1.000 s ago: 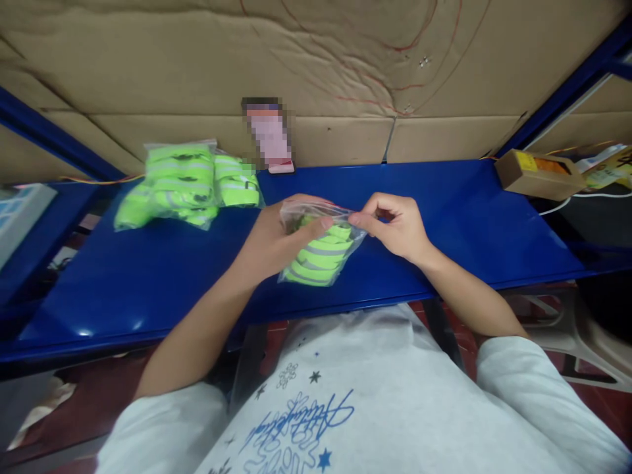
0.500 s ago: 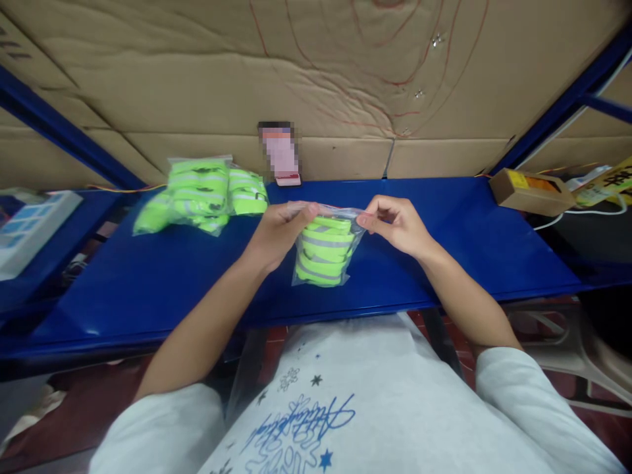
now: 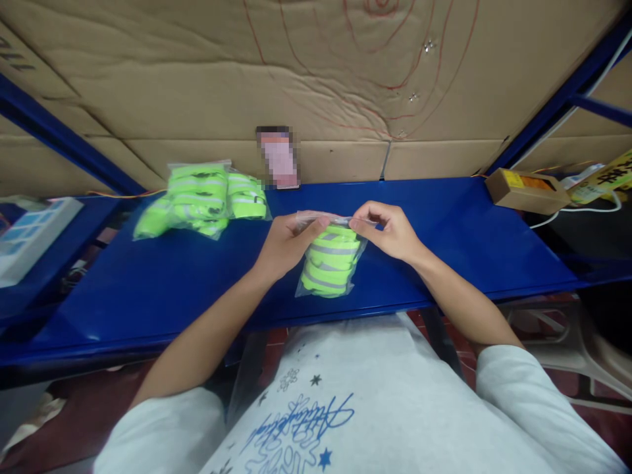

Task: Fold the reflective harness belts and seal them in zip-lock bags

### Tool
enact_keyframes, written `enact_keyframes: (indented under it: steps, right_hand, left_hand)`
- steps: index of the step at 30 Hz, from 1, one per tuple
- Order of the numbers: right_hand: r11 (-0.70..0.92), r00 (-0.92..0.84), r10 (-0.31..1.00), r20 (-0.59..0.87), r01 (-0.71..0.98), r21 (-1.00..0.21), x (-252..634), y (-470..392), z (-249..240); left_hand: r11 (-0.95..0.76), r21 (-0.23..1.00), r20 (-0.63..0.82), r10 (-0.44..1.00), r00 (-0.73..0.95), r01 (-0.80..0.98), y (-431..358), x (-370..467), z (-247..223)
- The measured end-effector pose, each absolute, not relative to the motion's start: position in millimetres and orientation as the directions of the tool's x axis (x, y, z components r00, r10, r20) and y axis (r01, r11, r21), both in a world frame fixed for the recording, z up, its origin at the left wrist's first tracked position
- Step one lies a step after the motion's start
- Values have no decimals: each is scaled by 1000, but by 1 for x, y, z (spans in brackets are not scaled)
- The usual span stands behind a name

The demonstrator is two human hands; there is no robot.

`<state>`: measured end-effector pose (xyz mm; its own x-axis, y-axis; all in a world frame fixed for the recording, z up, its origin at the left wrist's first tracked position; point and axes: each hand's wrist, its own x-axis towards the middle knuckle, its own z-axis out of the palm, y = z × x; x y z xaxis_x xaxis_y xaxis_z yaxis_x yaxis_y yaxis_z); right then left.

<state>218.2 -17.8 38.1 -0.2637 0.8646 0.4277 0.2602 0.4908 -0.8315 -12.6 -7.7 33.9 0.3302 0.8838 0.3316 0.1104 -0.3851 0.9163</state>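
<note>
A clear zip bag packed with folded neon-green straps bearing grey reflective stripes is held above the front part of the blue table. My left hand pinches the bag's top edge on the left, thumb lying along the seal. At the right end of that edge, my right hand grips the plastic between thumb and curled fingers. Both thumbs are close together along the top strip. Whether the seal is closed all the way cannot be made out.
Several filled bags of neon-green straps are piled at the back left. A phone with a blurred screen leans against the cardboard wall. On the right sits a small cardboard box beside a white cable. Blue posts flank the table.
My right hand has slid left along the bag's top edge, closer to my left thumb. The bag and my left hand have shifted slightly right and toward me.
</note>
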Motion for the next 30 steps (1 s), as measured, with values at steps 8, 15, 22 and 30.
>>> enact_keyframes:
  steps: [8, 15, 22, 30]
  right_hand:
    - [398, -285, 898, 335, 201, -895, 214, -20, 39]
    - [398, -300, 898, 322, 245, -884, 223, -14, 41]
    - [398, -292, 902, 318, 273, -876, 225, -17, 45]
    - [331, -454, 869, 195, 241, -912, 237, -15, 52]
  left_hand:
    - [-403, 905, 338, 877, 343, 139, -14, -5, 30]
    - [-366, 921, 296, 878, 376, 131, -13, -6, 25]
    - [-374, 920, 308, 873, 378, 114, -14, -5, 22]
    - [-382, 918, 323, 878, 353, 109, -17, -1, 21]
